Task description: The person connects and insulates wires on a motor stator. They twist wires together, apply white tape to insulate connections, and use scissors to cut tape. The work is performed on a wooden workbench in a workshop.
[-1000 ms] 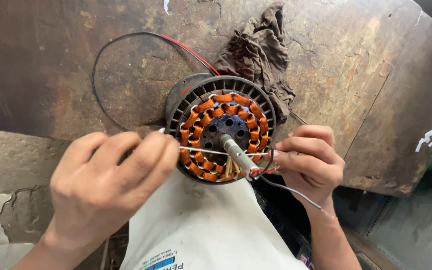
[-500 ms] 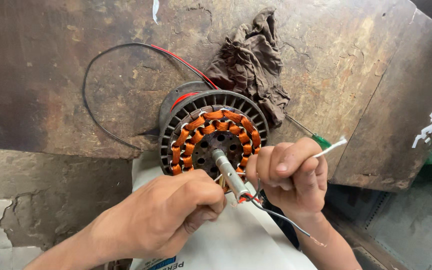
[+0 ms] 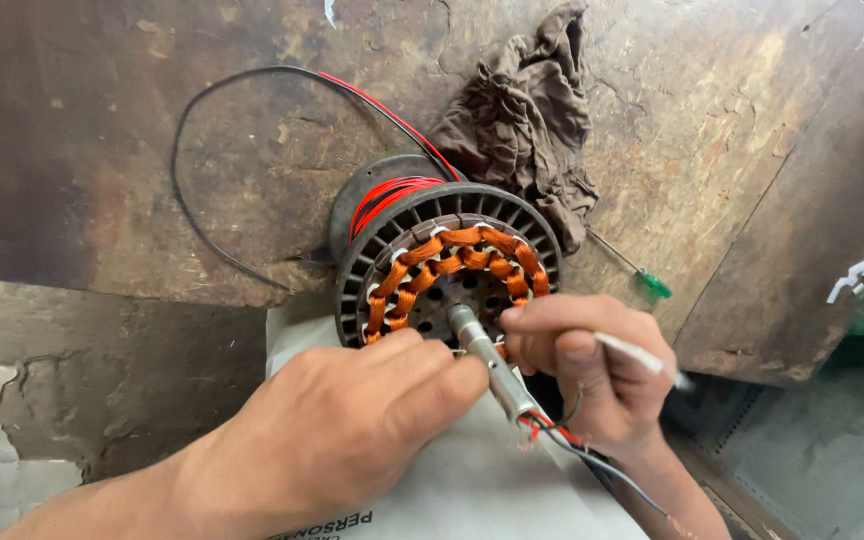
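A round motor stator (image 3: pixel 447 262) with orange copper windings leans over the front edge of a worn wooden board (image 3: pixel 152 150). A metal shaft (image 3: pixel 492 362) sticks out of its middle toward me. My left hand (image 3: pixel 342 430) covers the stator's lower left, fingertips against the shaft and the windings. My right hand (image 3: pixel 582 370) is closed at the stator's lower right, pinching a thin white sleeve or cord (image 3: pixel 642 358) that juts out to the right. Red, black and white wires (image 3: pixel 562 440) trail down under that hand.
A brown rag (image 3: pixel 532 120) lies crumpled behind the stator. A black-and-red cable (image 3: pixel 252 80) loops across the board to the left. A green-handled screwdriver (image 3: pixel 642 278) lies at the board's right edge. White fabric (image 3: pixel 472 490) covers my lap beneath the hands.
My left hand has dropped from the stator's left side to its lower front, against the shaft. My right hand has shifted up and left, with the white strand now sticking out to the right.
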